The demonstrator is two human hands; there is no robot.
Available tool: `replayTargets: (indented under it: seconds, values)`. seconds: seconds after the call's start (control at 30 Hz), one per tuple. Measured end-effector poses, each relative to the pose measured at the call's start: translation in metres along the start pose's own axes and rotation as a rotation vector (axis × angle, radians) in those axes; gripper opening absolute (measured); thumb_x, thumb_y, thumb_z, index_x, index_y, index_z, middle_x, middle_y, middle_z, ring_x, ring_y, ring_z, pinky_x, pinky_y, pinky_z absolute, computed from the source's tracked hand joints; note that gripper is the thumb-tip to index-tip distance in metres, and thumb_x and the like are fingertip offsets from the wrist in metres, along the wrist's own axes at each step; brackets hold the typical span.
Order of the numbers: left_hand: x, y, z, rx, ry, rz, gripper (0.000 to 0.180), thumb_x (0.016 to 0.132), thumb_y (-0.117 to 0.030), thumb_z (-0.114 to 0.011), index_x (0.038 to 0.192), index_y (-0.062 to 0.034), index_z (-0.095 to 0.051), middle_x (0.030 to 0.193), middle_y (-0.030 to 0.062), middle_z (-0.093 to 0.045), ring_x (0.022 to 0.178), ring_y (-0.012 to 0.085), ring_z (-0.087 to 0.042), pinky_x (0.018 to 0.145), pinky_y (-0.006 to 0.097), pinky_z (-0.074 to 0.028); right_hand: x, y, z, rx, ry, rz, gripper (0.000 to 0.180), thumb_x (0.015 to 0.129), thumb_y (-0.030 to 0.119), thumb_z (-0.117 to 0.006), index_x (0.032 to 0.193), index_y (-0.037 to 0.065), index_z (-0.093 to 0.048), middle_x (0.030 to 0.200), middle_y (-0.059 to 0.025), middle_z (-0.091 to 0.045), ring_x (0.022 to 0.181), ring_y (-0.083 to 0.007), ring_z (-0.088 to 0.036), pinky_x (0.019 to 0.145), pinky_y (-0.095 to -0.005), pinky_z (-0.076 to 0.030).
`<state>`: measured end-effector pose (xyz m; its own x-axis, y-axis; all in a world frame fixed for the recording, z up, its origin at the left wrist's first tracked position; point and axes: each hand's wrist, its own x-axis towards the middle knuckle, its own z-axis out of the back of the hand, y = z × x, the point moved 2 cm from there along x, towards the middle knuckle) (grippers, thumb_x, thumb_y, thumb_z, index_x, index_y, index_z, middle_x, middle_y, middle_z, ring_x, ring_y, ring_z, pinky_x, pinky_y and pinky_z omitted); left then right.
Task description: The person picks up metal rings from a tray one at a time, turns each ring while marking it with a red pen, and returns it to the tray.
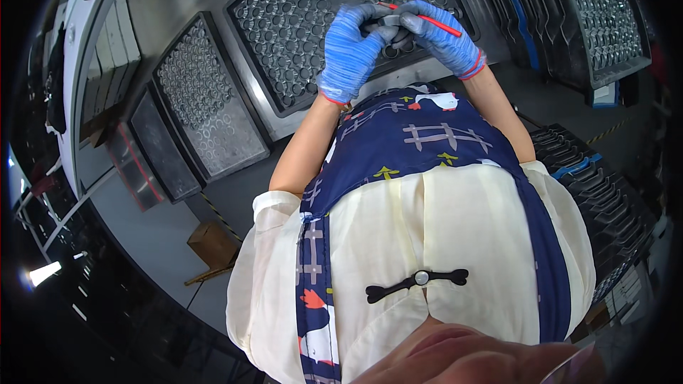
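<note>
My left hand (pixel 352 50), in a blue knit glove with dark fingertips, is closed on a small ring-like part (pixel 384 23); fingers cover most of it. My right hand (pixel 445 39), gloved the same way, meets it fingertip to fingertip. A slim red pen-like stick (pixel 442 25) lies in my right hand's grip, its far end pointing at the part. Its tip is too small to make out. Below both hands is a large black tray (pixel 288 109) with many metal rings (pixel 284 35) laid in it.
Left of the big tray, another black tray (pixel 242 158) of rings leans at an angle, beside a dark flat tray (pixel 167 146). Stacked black trays (pixel 519 14) stand at the right, near a ring-filled tray (pixel 601 14). More stacked trays (pixel 597 192) sit lower right. A cardboard box (pixel 212 245) is lower left.
</note>
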<state>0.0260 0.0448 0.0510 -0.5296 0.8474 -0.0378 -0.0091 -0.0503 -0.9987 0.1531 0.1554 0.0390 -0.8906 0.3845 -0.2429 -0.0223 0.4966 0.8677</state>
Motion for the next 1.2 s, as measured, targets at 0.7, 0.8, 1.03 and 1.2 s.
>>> replayTargets:
  seconds: [0.7,0.8,1.03,1.2]
  values:
    - [-0.012,-0.013,0.002,-0.219,0.038,0.136,0.033,0.077,-0.002,-0.067,0.108,-0.0031,-0.056,0.092,0.0063,-0.061,0.08,0.0121,-0.058,0.073,0.024,-0.048,-0.013,0.01,-0.012,-0.339,-0.093,0.195,0.03,0.09,0.024,-0.057,0.111,0.002,-0.059,0.093,-0.0035,-0.063,0.087,-0.0085,-0.056,0.076,-0.0241,-0.046]
    - [-0.014,-0.014,0.001,0.195,-0.02,-0.101,0.032,0.078,-0.003,-0.068,0.107,-0.0029,-0.056,0.092,0.007,-0.061,0.078,0.0113,-0.058,0.068,0.024,-0.049,-0.016,0.018,-0.018,-0.477,-0.047,0.288,0.031,0.09,0.025,-0.058,0.111,0.003,-0.059,0.092,-0.0026,-0.062,0.087,-0.008,-0.056,0.076,-0.0236,-0.046]
    - [-0.019,-0.017,-0.003,-0.192,0.023,0.164,0.033,0.078,-0.005,-0.068,0.108,-0.0035,-0.055,0.091,0.0059,-0.061,0.078,0.0096,-0.058,0.061,0.019,-0.047,-0.021,0.008,-0.01,-0.402,-0.101,0.194,0.029,0.091,0.023,-0.056,0.111,0.002,-0.059,0.092,-0.0048,-0.063,0.086,-0.0094,-0.058,0.077,-0.0243,-0.046]
    - [-0.018,-0.004,0.0,-0.188,-0.013,0.058,0.034,0.079,-0.007,-0.068,0.109,-0.0022,-0.054,0.092,0.0068,-0.061,0.077,0.0088,-0.058,0.053,0.018,-0.044,-0.02,0.017,-0.019,-0.448,-0.042,0.282,0.031,0.09,0.025,-0.057,0.111,0.002,-0.059,0.092,-0.0039,-0.062,0.085,-0.0082,-0.057,0.075,-0.0232,-0.046]
